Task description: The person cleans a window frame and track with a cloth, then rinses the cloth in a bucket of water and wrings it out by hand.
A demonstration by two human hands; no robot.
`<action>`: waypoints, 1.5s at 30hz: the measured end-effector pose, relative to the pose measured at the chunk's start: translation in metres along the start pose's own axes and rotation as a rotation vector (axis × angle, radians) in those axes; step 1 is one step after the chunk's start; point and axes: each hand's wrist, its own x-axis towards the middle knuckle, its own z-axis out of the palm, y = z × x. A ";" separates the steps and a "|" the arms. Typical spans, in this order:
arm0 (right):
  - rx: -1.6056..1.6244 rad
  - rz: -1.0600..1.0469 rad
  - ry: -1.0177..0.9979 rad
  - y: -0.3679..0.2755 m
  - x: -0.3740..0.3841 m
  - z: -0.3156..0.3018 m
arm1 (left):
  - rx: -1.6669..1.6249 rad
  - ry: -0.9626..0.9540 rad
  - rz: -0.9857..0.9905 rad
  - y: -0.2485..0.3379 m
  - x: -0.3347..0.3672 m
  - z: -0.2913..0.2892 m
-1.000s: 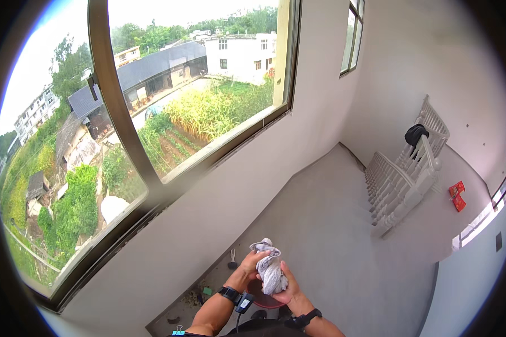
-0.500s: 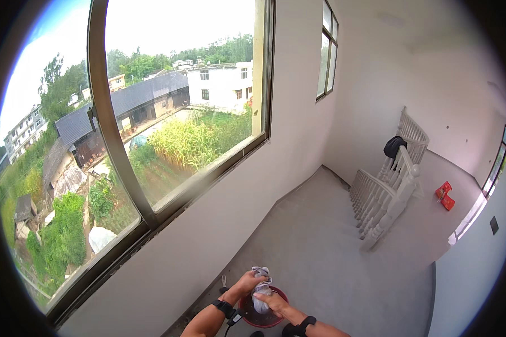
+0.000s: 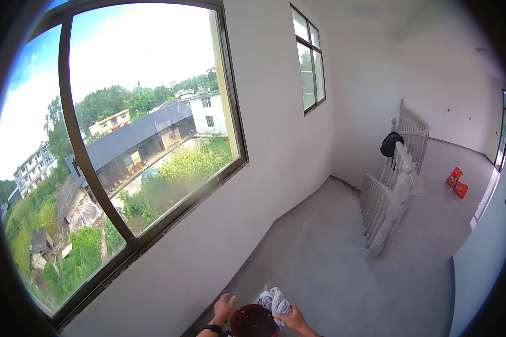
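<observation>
A dark red bucket (image 3: 234, 322) with dark water in it stands on the floor at the lower edge. My right hand (image 3: 296, 321) grips a crumpled, light grey cloth (image 3: 275, 301) at the bucket's far right rim, thumb pressed against the folds. Apart from the cloth, my left hand (image 3: 224, 308) is raised beside the bucket's left rim, its fingers loosely spread with nothing in them. A black band circles my left wrist.
A large sliding window (image 3: 130, 245) fills the wall on my left, with a smaller window (image 3: 311, 62) farther along. Ahead to the right is a white stair railing (image 3: 399, 191) with a black item (image 3: 391, 145) draped on it. Red bags (image 3: 457, 182) lie on the floor beyond.
My left hand has let go of the cloth and moved left. The right hand has carried the cloth from over the bucket to its right rim. The view has shifted.
</observation>
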 end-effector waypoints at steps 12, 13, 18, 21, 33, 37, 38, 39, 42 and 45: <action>0.715 0.093 0.499 0.004 -0.071 -0.368 | 0.740 -1.187 1.056 0.028 -0.098 0.140; 0.721 0.124 0.528 0.007 -0.074 -0.389 | 0.766 -1.151 1.328 0.046 -0.100 0.156; 0.771 0.108 0.807 0.029 -0.091 -0.490 | 0.112 -1.049 -0.327 0.204 -0.101 0.236; 0.776 0.132 0.858 0.043 -0.076 -0.547 | 0.084 -1.038 -0.336 0.222 -0.064 0.284; 0.721 0.162 1.133 0.034 0.008 -0.813 | 0.234 -1.230 0.018 0.581 0.012 0.601; 0.776 0.095 1.283 0.050 0.032 -0.886 | 0.116 -1.226 0.288 0.782 0.005 0.709; 0.786 0.091 1.289 0.061 0.035 -0.907 | 0.022 -1.224 0.314 0.822 0.001 0.735; 0.794 0.088 1.292 0.070 0.040 -0.932 | -0.073 -1.220 0.338 0.857 -0.005 0.757; 0.805 0.076 1.262 0.083 0.060 -1.002 | -0.005 -1.239 0.446 0.912 -0.009 0.812; 0.837 -0.026 1.323 0.081 0.099 -1.088 | 0.301 -1.333 0.557 0.953 -0.029 0.859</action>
